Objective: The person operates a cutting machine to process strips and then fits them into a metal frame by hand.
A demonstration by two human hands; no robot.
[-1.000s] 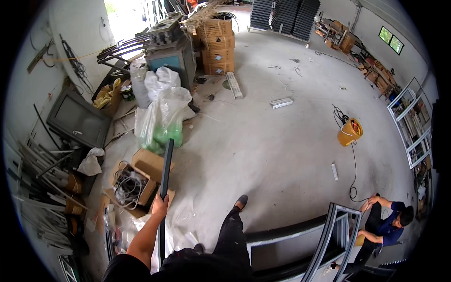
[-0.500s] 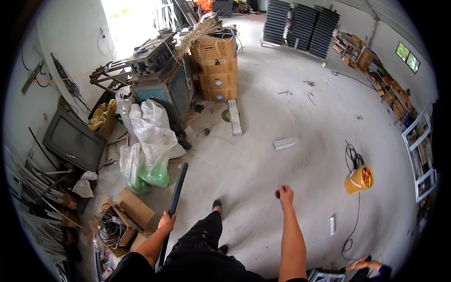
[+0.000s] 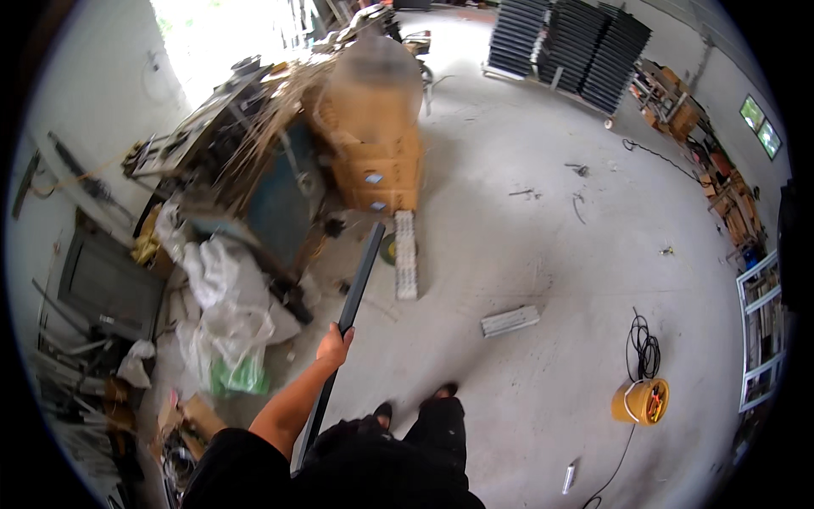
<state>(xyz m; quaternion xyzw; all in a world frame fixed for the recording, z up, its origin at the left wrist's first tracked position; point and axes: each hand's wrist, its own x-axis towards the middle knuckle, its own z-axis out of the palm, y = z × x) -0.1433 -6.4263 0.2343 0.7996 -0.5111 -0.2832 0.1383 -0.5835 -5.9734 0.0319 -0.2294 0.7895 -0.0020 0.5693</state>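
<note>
My left hand [image 3: 334, 346] is wrapped round a long dark grey metal bar [image 3: 363, 273] at about its middle. The bar slants from beside my body up and forward, its far end pointing toward the stacked cardboard boxes [image 3: 377, 165]. My right hand is out of the picture. Ahead of the bar's tip, a long light-coloured perforated piece [image 3: 406, 254] lies on the floor against the boxes, next to a round greenish disc [image 3: 387, 248]. My two feet stand on the grey floor [image 3: 509, 399].
Left of me are white plastic bags [image 3: 225, 305], a cluttered metal workbench [image 3: 263, 191] and a grey cabinet [image 3: 106, 276]. A short silvery bundle [image 3: 510, 321] lies ahead; a yellow bucket [image 3: 629, 403] with a black cable [image 3: 644, 348] stands right. Dark stacked panels [image 3: 577, 51] rest on a cart far off.
I have stepped forward, so boxes and bucket appear nearer. My left hand and the bar have swung up and to the right in view. My right hand has left the picture.
</note>
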